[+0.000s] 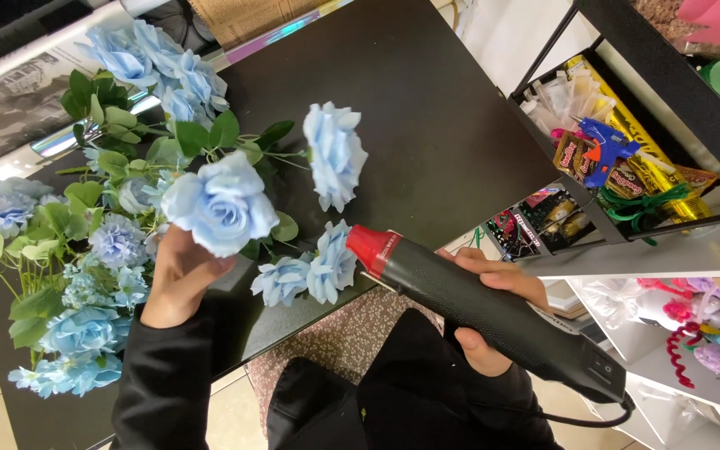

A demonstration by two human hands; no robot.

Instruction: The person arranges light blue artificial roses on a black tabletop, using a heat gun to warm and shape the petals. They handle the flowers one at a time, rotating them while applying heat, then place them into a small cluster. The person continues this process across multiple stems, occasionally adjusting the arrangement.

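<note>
A pale blue fabric rose (pixel 221 206), full-petalled, sits left of centre, the left hand (pixel 178 279) closed round it from below. The right hand (pixel 493 308) grips a black heat gun with red nozzle (pixel 485 308), lower centre. Wire shelf baskets (pixel 627 229) at right hold packets and a blue glue gun (pixel 606 146). More blue flowers (pixel 77 275) lie along the black table (pixel 427 108).
</note>
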